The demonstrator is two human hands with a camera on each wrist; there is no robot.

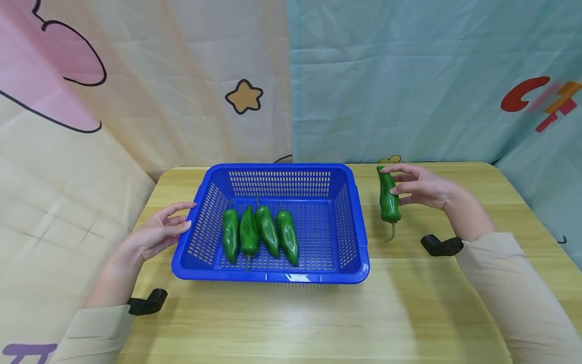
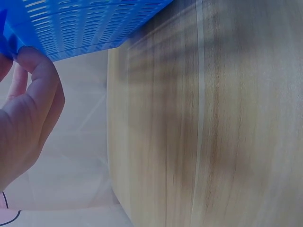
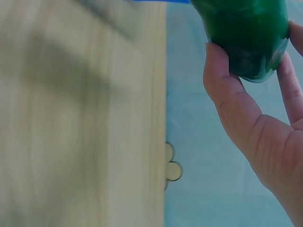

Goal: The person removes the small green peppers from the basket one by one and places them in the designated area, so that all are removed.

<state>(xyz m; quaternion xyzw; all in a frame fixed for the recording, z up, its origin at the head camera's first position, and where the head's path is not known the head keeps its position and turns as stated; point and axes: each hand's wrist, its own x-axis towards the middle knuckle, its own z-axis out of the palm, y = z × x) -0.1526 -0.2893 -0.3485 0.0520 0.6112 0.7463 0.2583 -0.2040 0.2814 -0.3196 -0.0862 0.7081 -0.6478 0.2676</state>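
A blue plastic basket with slotted walls sits at the middle of the table. Inside, toward its left half, several green peppers lie side by side, stems pointing various ways. My left hand pinches the basket's left rim between thumb and fingers; the left wrist view shows the fingertips at the blue edge. To the right of the basket, my right hand grips another green pepper, its stem hanging down toward me. Close up in the right wrist view, the pepper is held between thumb and fingers.
The wooden table ends at a patterned curtain behind the basket. More fabric hangs along the left side. A black wrist device sits by the right sleeve, and another by the left.
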